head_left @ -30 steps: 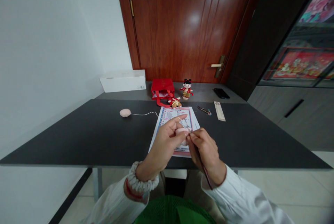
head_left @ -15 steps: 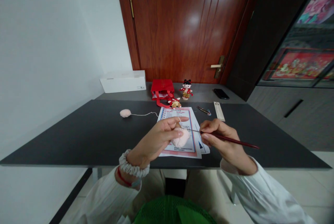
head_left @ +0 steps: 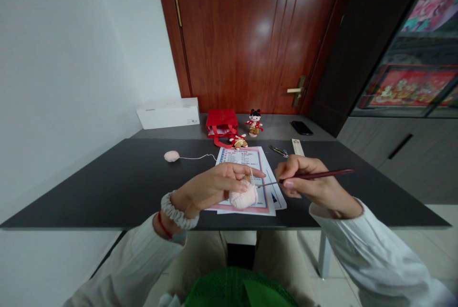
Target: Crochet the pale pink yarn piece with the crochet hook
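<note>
Table: dark desktop point(head_left: 107, 192), printed sheet point(head_left: 243, 158) at 12 o'clock.
Left hand point(head_left: 211, 187): fingers together, curled around pink crocheted ball point(head_left: 243, 198) (ridged stitches), over the sheet.
Right hand point(head_left: 304, 178): fingers pinched on crochet hook point(head_left: 315, 174), tip near the ball.
Yarn: pink yarn ball point(head_left: 171, 156) at 11 o'clock.

Soft, even indoor light; pale glare on the wooden door point(head_left: 263, 28) (wide-angle bowing curves the frame's edges).

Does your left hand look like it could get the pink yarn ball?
Probably yes: the left hand is nearer the yarn ball than the right, with only tabletop between. But it holds the crochet piece, so it would need letting go first.
</note>
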`<state>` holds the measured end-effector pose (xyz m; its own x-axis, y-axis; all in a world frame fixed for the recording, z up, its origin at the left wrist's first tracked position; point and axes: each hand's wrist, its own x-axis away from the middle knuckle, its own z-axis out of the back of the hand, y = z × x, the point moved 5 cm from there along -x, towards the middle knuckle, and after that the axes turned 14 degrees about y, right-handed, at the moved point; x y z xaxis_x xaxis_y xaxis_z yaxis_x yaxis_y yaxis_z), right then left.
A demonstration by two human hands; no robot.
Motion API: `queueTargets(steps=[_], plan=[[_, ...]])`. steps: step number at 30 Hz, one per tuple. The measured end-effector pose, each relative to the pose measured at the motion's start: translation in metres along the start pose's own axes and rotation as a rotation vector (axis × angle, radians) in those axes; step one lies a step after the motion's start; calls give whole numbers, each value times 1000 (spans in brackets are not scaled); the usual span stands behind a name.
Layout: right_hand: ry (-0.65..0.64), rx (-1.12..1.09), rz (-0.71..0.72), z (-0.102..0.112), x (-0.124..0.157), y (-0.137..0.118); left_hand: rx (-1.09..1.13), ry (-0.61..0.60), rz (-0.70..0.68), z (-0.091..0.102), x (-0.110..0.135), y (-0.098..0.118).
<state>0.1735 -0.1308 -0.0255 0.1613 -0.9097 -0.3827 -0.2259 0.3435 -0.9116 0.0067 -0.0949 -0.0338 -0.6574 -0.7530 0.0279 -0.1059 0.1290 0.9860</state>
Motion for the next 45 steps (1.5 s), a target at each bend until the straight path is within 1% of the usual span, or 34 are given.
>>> queueTargets(steps=[2, 3, 5, 7, 9, 12, 14, 16, 18, 23, 28, 31, 36, 39, 42, 45], plan=[[-8, -89, -42, -2, -4, 3, 53, -51, 77, -2, -1, 0], [-5, -131, -74, -3, -5, 5, 61, -57, 97, -3, -1, 0], [13, -218, -151, -6, -9, 10, 21, -12, 62, -3, -2, 3], [33, -303, -218, -9, -10, 16, -57, 84, -12, -3, -1, 7], [49, -366, -257, -14, -9, 21, -144, 208, -104, -4, 1, 9], [108, -387, -226, -20, -6, 26, -244, 342, -207, -5, 5, 10], [181, -361, -156, -22, -3, 25, -262, 378, -247, -6, 7, 8], [248, -320, -93, -22, -1, 23, -255, 387, -259, -7, 7, 7], [278, -285, -64, -21, 0, 21, -241, 394, -259, -6, 8, 6], [261, -236, -57, -15, -2, 20, -223, 433, -264, -3, 8, 4], [239, -119, 2, -12, -1, 20, -262, 466, -309, 2, 10, 4], [269, 24, 56, -13, 3, 17, -321, 482, -342, 3, 10, 3], [355, 359, 172, -21, 12, 2, -427, 503, -398, 2, 9, 3], [380, 471, 235, -27, 17, -5, -451, 530, -421, 1, 10, 2], [399, 469, 243, -28, 19, -5, -438, 543, -422, 1, 11, 2], [420, 359, 186, -24, 16, 1, -379, 535, -395, 0, 13, 3]])
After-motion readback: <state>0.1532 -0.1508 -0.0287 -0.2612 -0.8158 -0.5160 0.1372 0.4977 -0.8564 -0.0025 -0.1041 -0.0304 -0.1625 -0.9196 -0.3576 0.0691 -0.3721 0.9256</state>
